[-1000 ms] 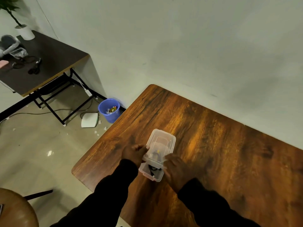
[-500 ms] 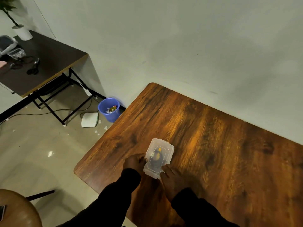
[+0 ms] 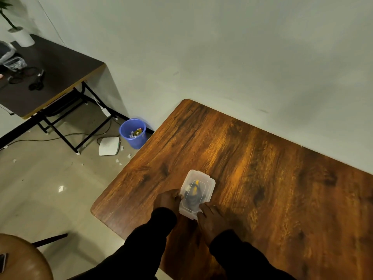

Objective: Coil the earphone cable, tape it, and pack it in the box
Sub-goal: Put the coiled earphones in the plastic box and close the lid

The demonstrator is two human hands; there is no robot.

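A small clear plastic box (image 3: 207, 180) with its lid down lies flat on the wooden table (image 3: 262, 168), near the front left corner. Through the lid I see the coiled black earphone cable (image 3: 194, 197) with a strip of yellow tape. My left hand (image 3: 167, 200) grips the box's left side near its front corner. My right hand (image 3: 210, 217) presses its fingertips on the box's front right corner. Both sleeves are black.
The table's left edge runs close to my left hand, with floor beyond. A blue bin (image 3: 133, 132) and a white device (image 3: 109, 146) sit on the floor by the wall. A dark side table (image 3: 50, 77) stands far left, a round stool (image 3: 22, 259) at bottom left.
The raised lid has come down onto the box, which now lies flat and shut. Both hands have stayed at its near end.
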